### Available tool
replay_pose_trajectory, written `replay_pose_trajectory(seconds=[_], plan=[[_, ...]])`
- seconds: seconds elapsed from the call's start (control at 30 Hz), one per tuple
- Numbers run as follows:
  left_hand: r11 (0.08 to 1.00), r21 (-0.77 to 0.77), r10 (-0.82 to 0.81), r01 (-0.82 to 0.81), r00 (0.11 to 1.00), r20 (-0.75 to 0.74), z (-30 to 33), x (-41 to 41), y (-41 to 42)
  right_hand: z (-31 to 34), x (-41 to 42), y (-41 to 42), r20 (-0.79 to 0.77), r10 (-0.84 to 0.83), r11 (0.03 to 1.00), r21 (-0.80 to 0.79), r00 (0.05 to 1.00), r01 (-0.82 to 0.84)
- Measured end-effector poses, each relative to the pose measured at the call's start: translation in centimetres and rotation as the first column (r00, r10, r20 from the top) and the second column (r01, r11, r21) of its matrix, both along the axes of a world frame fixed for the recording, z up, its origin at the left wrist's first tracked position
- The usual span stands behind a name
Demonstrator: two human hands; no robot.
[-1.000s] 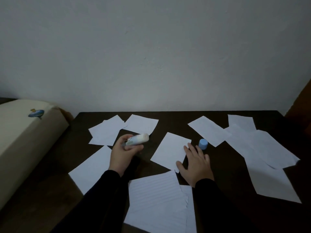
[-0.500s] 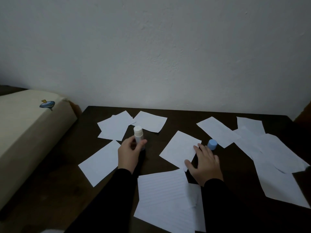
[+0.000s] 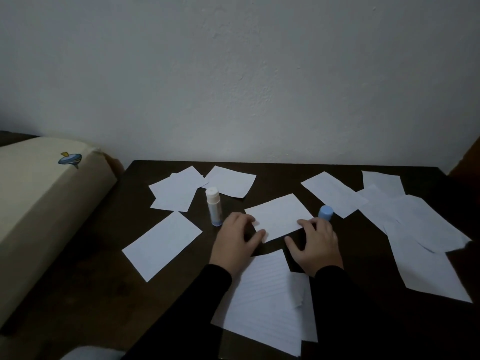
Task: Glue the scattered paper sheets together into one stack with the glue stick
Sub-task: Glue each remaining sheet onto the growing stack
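Observation:
A white paper sheet lies at the middle of the dark table. My left hand pinches its left edge between forefinger and thumb. My right hand rests straight fingers on its lower right corner, thumb spread apart on the table. The uncapped glue stick stands upright just left of my left hand, with nothing holding it. Its blue cap stands beside my right fingers. A lined stack of sheets lies between my forearms at the front.
Loose sheets lie at the back left, front left, back right and along the right side. A cream cushion with a spinning-top print adjoins the table's left. A wall stands behind.
My left hand set the glue stick upright on the table, let go and moved right to the middle sheet. My right hand stayed on that sheet, which has turned a little.

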State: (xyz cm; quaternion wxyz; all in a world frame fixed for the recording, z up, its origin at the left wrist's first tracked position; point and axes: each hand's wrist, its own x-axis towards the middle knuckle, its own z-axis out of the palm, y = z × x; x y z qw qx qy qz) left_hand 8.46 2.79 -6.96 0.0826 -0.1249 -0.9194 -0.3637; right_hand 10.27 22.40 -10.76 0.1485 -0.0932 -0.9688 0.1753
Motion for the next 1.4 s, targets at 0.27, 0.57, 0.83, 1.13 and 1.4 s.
replay_pose_trajectory(seconds=[0.27, 0.57, 0.83, 1.13, 1.4], plan=[[0.966, -0.255, 0.008, 0.033, 0.987, 0.158, -1.6, -2.2, 1.4, -0.2, 0.5, 0.0, -0.202, 0.028, 0.998, -0.051, 0.979, -0.039], [0.959, -0.277, -0.006, 0.061, 0.981, 0.196, -1.9, -2.6, 1.3, 3.4, -1.3, 4.6, -0.255, -0.332, 0.855, -0.488, 0.908, 0.175], [0.961, -0.272, 0.009, 0.046, 0.98, 0.198, -2.2, -2.8, 1.4, 4.2, -5.9, 10.3, 0.22, -0.436, 0.879, -0.106, 0.873, 0.465], [0.966, -0.257, 0.019, 0.034, 0.98, 0.197, -1.9, -2.6, 1.5, 2.0, -5.7, 10.2, 0.218, -0.445, 0.893, 0.033, 0.869, 0.449], [0.972, -0.231, 0.009, 0.042, 0.976, 0.219, -1.5, -2.3, 1.4, 3.1, -5.5, 9.8, 0.005, -0.472, 0.863, -0.201, 0.882, 0.463]])
